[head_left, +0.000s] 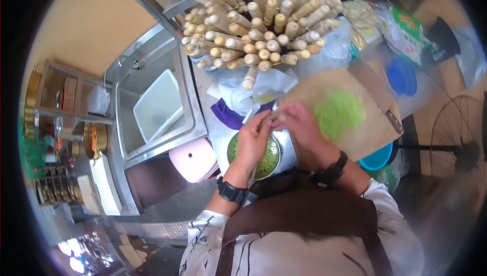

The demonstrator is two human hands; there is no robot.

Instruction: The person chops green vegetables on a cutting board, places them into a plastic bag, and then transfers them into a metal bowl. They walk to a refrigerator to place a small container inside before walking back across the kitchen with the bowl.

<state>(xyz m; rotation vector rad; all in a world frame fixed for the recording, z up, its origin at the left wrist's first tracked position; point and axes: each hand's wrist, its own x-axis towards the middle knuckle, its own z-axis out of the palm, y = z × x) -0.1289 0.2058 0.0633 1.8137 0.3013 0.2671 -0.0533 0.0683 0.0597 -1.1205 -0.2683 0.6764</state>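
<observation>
My left hand [253,141] and my right hand [302,126] meet over the back rim of a round metal bowl. Fingers of both are pinched together around something small that I cannot make out. Below my left hand, the bowl holds finely chopped green bits [270,162]. To the right, a wooden cutting board [373,141] carries a loose pile of shredded light green vegetable [340,114]. A broad cleaver [373,84] lies along the board's right side, its handle toward me. Behind my hands are a purple cloth [227,117] and a crumpled white plastic bag [248,92].
A dense bundle of pale jointed sticks [264,35] stands at the back. On the left is a metal sink [190,121] with a white tub [160,106] in it. Pink stools [193,159] sit below. At right are a blue bowl [401,76] and a fan [454,134].
</observation>
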